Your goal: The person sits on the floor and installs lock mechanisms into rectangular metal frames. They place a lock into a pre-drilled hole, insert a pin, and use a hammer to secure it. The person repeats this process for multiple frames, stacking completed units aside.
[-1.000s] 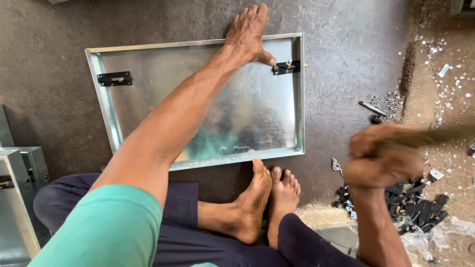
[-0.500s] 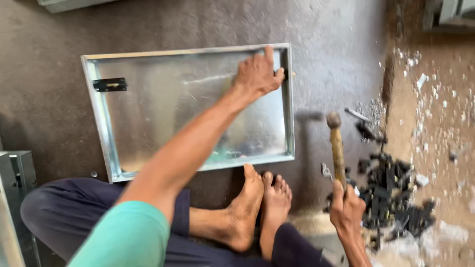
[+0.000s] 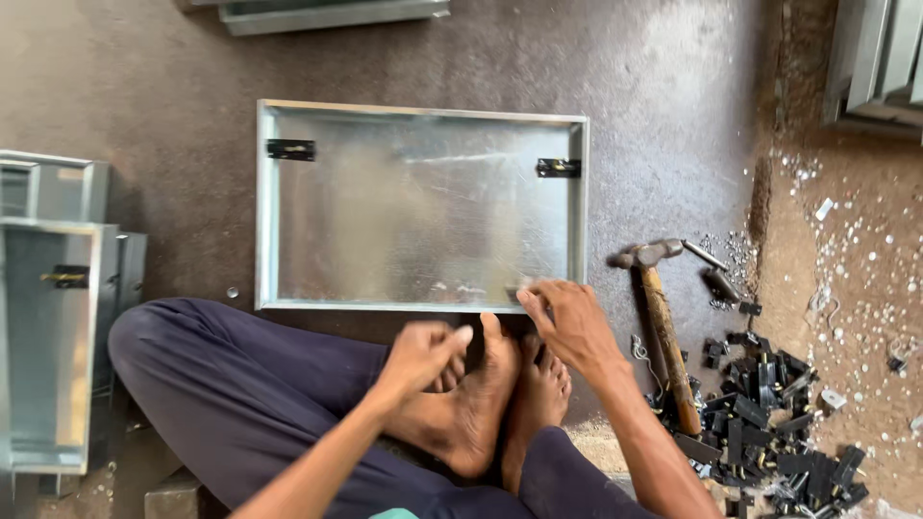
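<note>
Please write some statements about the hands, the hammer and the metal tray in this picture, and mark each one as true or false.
1. The right hand holds the hammer. False: the hammer lies on the floor to the right of the hand, and no hand touches it.
2. The right hand's fingers are at the near edge of the metal tray. True.
3. The tray carries two small black fittings near its far corners. True.
4. The left hand rests flat inside the tray. False: it is near the person's feet, outside the tray.
5. A pile of small black parts lies to the right of the hammer. True.
</note>
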